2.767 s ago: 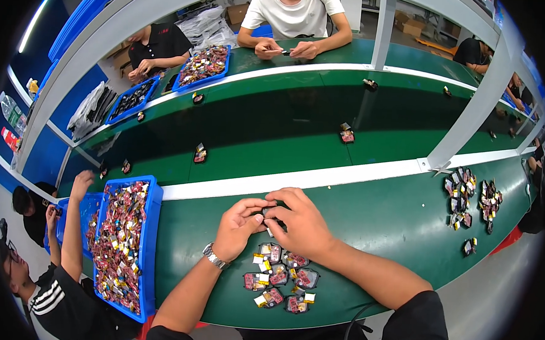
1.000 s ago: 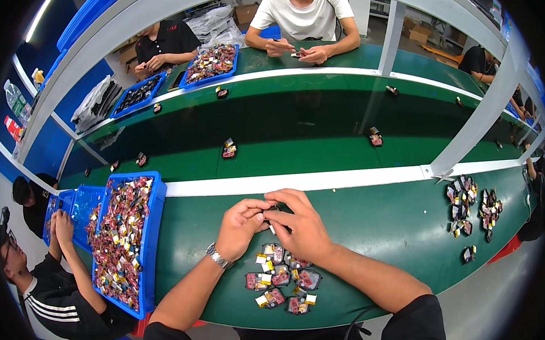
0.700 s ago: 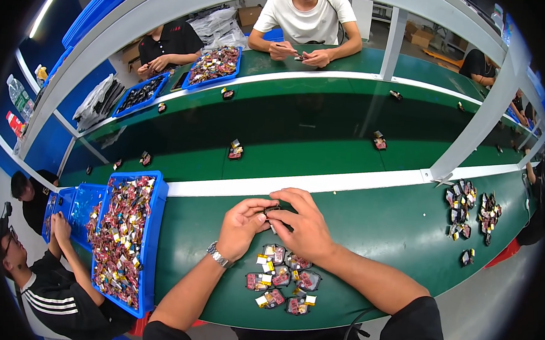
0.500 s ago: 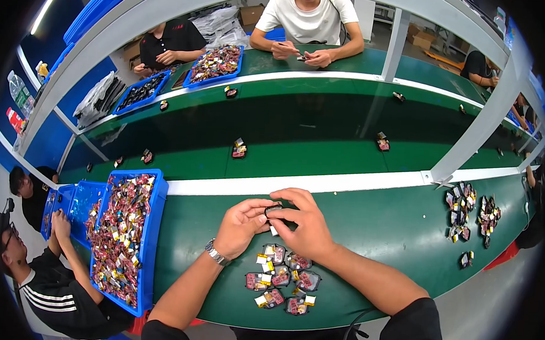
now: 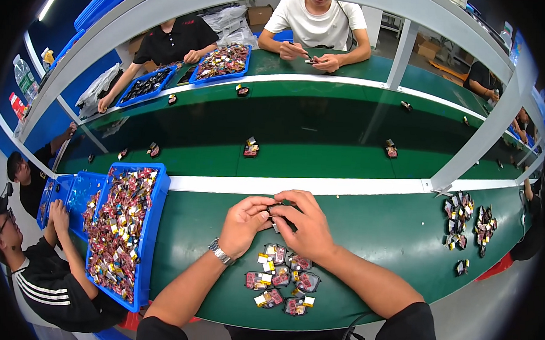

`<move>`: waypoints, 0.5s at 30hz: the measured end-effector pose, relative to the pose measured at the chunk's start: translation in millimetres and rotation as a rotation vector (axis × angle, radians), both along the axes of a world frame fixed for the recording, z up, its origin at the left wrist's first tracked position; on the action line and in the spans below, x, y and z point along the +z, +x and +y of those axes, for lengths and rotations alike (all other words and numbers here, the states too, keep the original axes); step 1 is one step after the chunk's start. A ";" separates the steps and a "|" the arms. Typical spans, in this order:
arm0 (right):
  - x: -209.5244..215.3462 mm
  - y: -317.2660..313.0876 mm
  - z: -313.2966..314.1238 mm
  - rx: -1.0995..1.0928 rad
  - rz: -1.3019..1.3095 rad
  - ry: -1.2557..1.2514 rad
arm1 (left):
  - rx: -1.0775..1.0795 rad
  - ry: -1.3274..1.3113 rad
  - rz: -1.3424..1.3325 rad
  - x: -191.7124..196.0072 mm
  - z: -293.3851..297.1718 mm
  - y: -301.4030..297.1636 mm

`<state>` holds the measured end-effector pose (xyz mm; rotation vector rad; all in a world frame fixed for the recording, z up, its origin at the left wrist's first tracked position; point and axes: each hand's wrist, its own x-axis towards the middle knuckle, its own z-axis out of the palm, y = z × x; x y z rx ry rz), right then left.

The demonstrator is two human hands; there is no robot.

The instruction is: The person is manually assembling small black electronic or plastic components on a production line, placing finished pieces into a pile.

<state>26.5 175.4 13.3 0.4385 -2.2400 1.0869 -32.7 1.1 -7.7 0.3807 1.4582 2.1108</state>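
Above the green workbench [image 5: 367, 235], both hands meet around a small black electronic casing [image 5: 275, 210], mostly hidden by the fingers. My left hand [image 5: 242, 226], with a metal watch on the wrist, pinches it from the left. From the right, my right hand [image 5: 309, 229] closes its thumb and fingers on it. A small pale piece shows under the fingertips. Just nearer to me lie several similar black-rimmed casings [image 5: 257, 280] with red circuit boards and white-and-yellow parts.
A blue tray [image 5: 150, 237] heaped with red, white and yellow parts stands on the left. More casings [image 5: 458, 208] are grouped at the right. Beyond a white rail [image 5: 296, 185], a green conveyor [image 5: 322, 154] carries spaced casings. Grey frame posts [image 5: 477, 139] rise there; co-workers sit around.
The view has shifted slightly, and casings on the conveyor appear a little farther right. A co-worker across the conveyor has stretched an arm past the dark-filled tray. My hands keep nearly the same grip.
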 end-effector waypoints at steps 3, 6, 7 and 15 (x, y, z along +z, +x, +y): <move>6.0 1.8 -0.4 -0.040 0.044 0.056 | 0.002 -0.022 0.001 -1.3 -0.6 0.2; 3.3 2.0 3.3 -0.024 0.066 0.159 | 0.012 -0.043 0.006 0.3 -0.4 1.2; 3.7 2.0 3.2 -0.022 0.065 0.162 | 0.018 -0.055 0.006 1.0 0.3 1.9; 4.8 0.3 -3.6 -0.133 0.089 0.237 | 0.018 -0.048 0.007 1.3 2.8 0.9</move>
